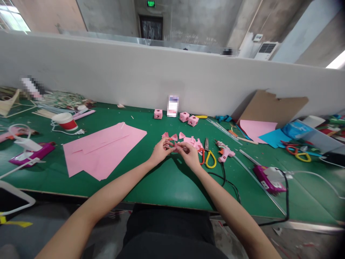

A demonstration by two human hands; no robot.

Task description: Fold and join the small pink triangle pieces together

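Observation:
My left hand point(161, 151) and my right hand point(188, 154) meet over the middle of the green table, fingertips pinched around a small pink paper piece point(175, 146). My fingers cover most of it, so its full shape is hidden. Just beyond them lie several small folded pink pieces point(182, 135) and a cluster of pink paper cut-outs point(191, 140). Beside my right hand rest scissors point(211, 159) with yellow and orange handles, then a pink glue gun point(225, 153) with a black cord.
Three pink paper cubes point(158, 114) stand near the grey partition point(121, 75). Large pink sheets point(105, 153) lie at left, near a paper cup point(65, 121) and a purple power strip point(32, 154). Another power strip point(269, 180), a long clear strip and cardboard point(272, 108) are at right.

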